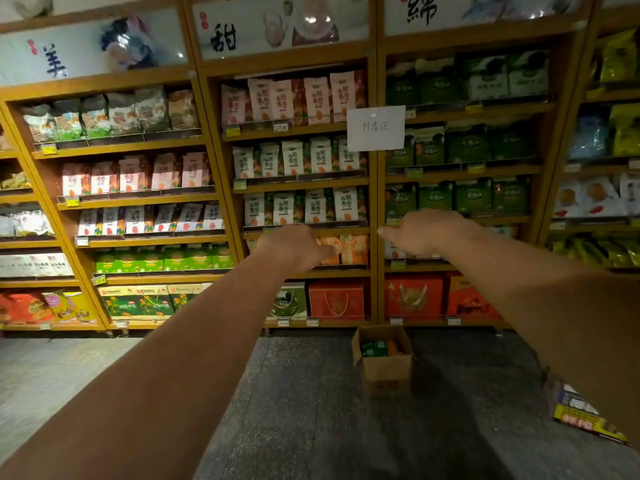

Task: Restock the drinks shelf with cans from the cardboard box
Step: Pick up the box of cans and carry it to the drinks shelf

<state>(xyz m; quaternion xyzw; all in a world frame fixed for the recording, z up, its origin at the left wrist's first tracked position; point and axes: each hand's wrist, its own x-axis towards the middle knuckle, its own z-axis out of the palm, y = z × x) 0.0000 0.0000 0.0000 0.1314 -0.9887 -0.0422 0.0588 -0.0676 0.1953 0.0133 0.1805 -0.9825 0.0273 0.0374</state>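
An open cardboard box stands on the dark floor in front of the shelves, with green and orange cans showing inside. Both my arms stretch forward at shelf height, well above the box. My left hand hovers in front of the orange packs on the middle unit's lower shelf, fingers loosely bent and nothing visible in it. My right hand hangs before the shelf post, back of the hand up, one finger pointing left, and it holds nothing.
Wooden shelf units fill the wall, stocked with snack bags and red gift boxes at the bottom. A white paper sign is taped to the post. A printed carton lies on the floor at right.
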